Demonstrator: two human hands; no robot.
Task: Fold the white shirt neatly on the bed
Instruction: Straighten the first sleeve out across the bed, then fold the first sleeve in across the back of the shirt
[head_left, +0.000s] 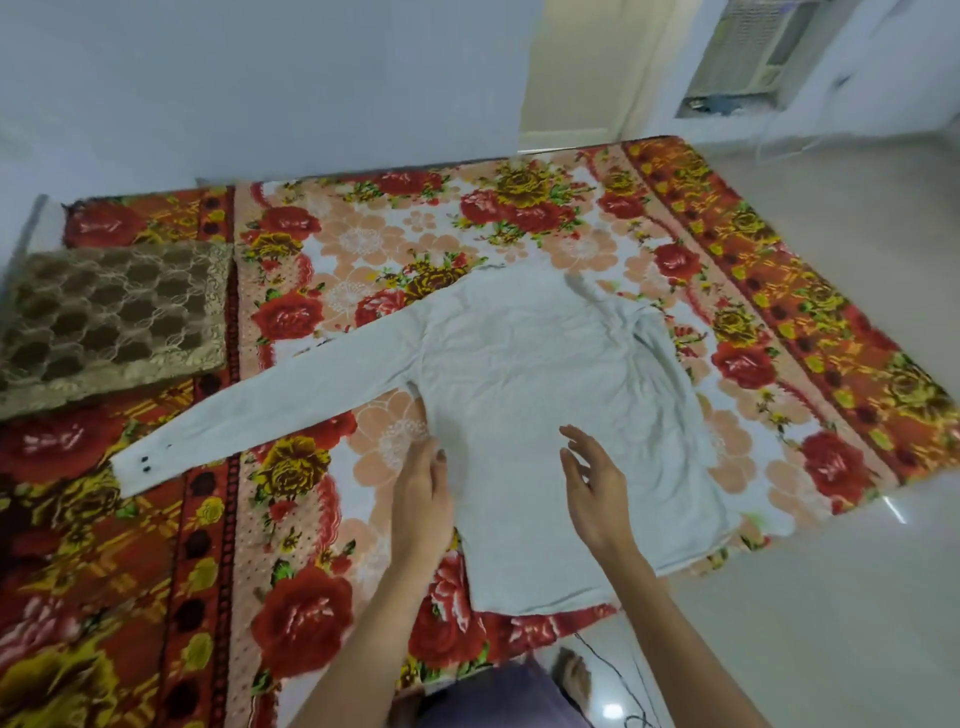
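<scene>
The white shirt (524, 374) lies flat, back up, on the bed (363, 244) with its flowered red and orange cover. One long sleeve stretches out to the left, its cuff with dark buttons near the left side. The right sleeve is folded in over the body. My left hand (423, 493) rests with straight fingers on the shirt's left edge, below the armpit. My right hand (592, 483) hovers open just above the lower middle of the shirt, fingers spread.
A brown lace-patterned pillow (109, 317) lies at the bed's left side. Pale tiled floor (857, 597) runs along the right and front edges of the bed. A thin black cable (618, 680) lies on the floor by my feet. An air conditioner (748, 52) stands far back.
</scene>
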